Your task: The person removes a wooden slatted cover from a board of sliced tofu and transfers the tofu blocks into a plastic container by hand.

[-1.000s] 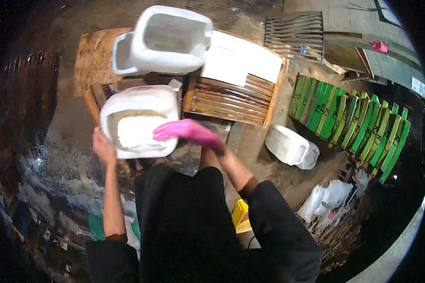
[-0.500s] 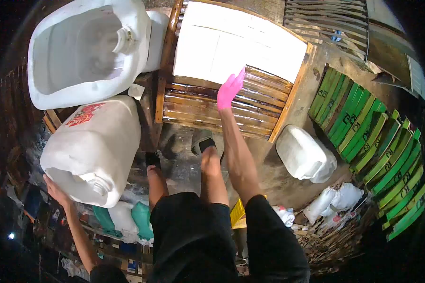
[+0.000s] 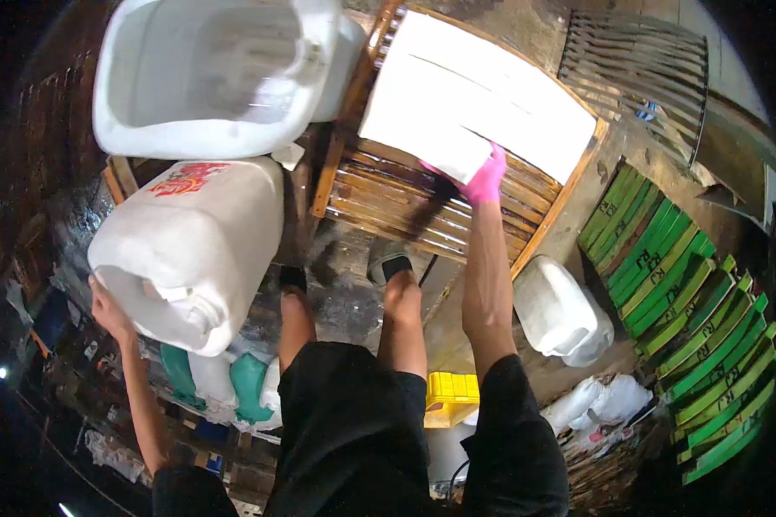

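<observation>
My left hand (image 3: 110,312), bare, grips the lower left rim of a white plastic jug (image 3: 200,241) with red print, which is tipped toward me; a white piece shows in its opening. In a pink glove, my right hand (image 3: 478,179) is closed on the near edge of a white block (image 3: 459,153). That block is at the front of the white blocks (image 3: 483,77) laid on a wet slatted wooden rack (image 3: 397,196). A dark shadow falls on the slats beside the glove.
A large cut-open white container (image 3: 198,140) stands at the upper left. White jugs (image 3: 550,306) lie right of the rack. Green slatted pieces (image 3: 664,276), a metal grate (image 3: 634,73), a yellow crate (image 3: 451,392) and white bags (image 3: 608,401) are around.
The jug has been tipped toward me by my left hand. My gloved right hand has moved from the jug to the rack and now holds a white block.
</observation>
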Demonstrator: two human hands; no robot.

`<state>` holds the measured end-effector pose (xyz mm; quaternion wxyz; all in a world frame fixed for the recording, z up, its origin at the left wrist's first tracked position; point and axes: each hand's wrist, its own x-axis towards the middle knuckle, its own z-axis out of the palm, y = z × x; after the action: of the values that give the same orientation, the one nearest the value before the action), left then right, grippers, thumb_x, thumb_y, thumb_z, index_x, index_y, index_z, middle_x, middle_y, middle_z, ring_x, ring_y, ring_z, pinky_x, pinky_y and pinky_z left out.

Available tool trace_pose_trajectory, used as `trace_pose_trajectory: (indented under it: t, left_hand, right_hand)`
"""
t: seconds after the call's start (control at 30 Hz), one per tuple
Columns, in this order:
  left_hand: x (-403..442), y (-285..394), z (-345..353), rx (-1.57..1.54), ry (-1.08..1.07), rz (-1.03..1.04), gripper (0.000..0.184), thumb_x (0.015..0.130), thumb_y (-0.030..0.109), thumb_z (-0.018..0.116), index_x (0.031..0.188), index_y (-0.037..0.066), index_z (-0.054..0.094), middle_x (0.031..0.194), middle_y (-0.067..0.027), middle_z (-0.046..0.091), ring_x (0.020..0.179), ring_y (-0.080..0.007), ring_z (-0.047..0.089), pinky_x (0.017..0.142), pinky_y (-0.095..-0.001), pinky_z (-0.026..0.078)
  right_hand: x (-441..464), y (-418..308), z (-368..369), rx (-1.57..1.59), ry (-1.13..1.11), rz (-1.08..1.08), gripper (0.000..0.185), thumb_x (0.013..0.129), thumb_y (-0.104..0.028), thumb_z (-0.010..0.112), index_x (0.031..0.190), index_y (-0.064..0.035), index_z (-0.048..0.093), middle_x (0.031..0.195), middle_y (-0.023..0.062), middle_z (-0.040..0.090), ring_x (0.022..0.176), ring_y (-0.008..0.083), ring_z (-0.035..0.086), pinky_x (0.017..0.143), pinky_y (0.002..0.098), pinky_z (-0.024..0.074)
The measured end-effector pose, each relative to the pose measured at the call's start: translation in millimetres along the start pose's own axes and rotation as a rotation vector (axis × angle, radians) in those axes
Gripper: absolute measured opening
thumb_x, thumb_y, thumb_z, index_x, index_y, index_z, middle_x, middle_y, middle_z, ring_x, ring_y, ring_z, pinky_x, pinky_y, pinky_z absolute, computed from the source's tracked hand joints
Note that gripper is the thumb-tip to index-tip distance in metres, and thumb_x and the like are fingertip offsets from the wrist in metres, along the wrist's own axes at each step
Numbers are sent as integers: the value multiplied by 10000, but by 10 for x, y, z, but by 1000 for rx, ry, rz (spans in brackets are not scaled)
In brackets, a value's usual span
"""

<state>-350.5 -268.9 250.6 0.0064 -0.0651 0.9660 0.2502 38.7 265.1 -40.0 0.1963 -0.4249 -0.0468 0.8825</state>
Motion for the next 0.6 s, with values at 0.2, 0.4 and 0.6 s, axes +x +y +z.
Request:
trace_pose_trajectory:
  t: [0.2, 0.4, 0.6]
  left_hand:
    - [-115, 124, 23, 111, -2, 156, 379, 974, 293, 489, 1075, -28, 665, 964, -134, 699, 851, -175, 609, 824, -322, 468]
    - [-119, 400, -30, 41, -82, 76, 409, 927, 412, 523, 928, 41, 696, 779, -178, 673, 704, -272, 662, 672, -359, 498]
    - [-26, 398, -239, -113, -199, 54, 411, 933, 385, 505, 909, 11, 674, 847, -210, 660, 793, -354, 656, 703, -404, 500]
  right_hand:
    - [-1424, 16, 620, -131, 96, -80, 673, 845, -442, 329, 1262, 74, 444, 1286, 243, 448, 1173, 383, 470, 982, 526, 394]
    - [-2473, 1293, 2101, 14, -459, 257, 902, 775, -592, 298, 1347, 101, 378, 1373, 309, 404, 1238, 467, 426, 1071, 553, 304]
    - [-2153, 2213, 3142, -431, -322, 250, 653, 806, -447, 421, 1154, 95, 528, 1154, 240, 554, 1078, 345, 548, 967, 404, 419]
